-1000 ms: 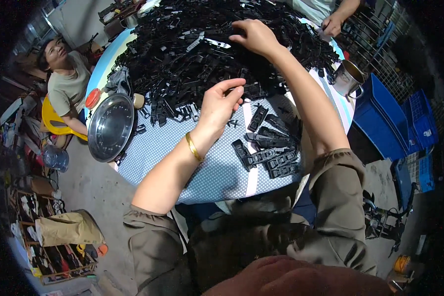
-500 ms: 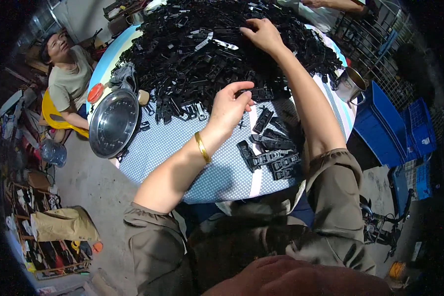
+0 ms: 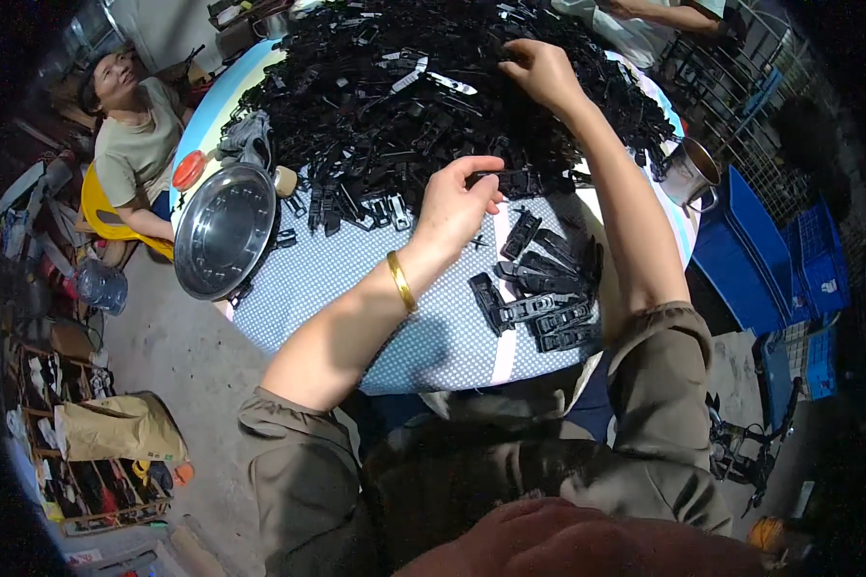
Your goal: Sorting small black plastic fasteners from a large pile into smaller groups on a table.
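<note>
My left hand [image 3: 455, 204] is at the near edge of a large heap of black plastic parts [image 3: 385, 125]. Its thumb and index finger close around a long black plastic part [image 3: 518, 181] that points right, partly hidden by the fingers. Over the far right of the heap, my right hand [image 3: 551, 77] has its thumb and index finger apart, and nothing shows between them. Nearer to me, between my forearms, a small group of similar black parts [image 3: 539, 284] lies on the dotted tablecloth [image 3: 375, 327]. A few white pieces [image 3: 452, 85] rest on the heap.
At the table's left are a shiny metal basin [image 3: 223, 231], a red lid [image 3: 189, 170] and a grey cloth [image 3: 247, 139]. A metal mug [image 3: 688, 173] stands at the right edge, beside blue crates [image 3: 741, 250]. One person [image 3: 140, 144] sits at the left; another person's arm [image 3: 669, 13] shows at the far right.
My right hand has shifted a little to the right over the heap. The left hand keeps nearly the same place and finger pose. The whole view has moved slightly.
</note>
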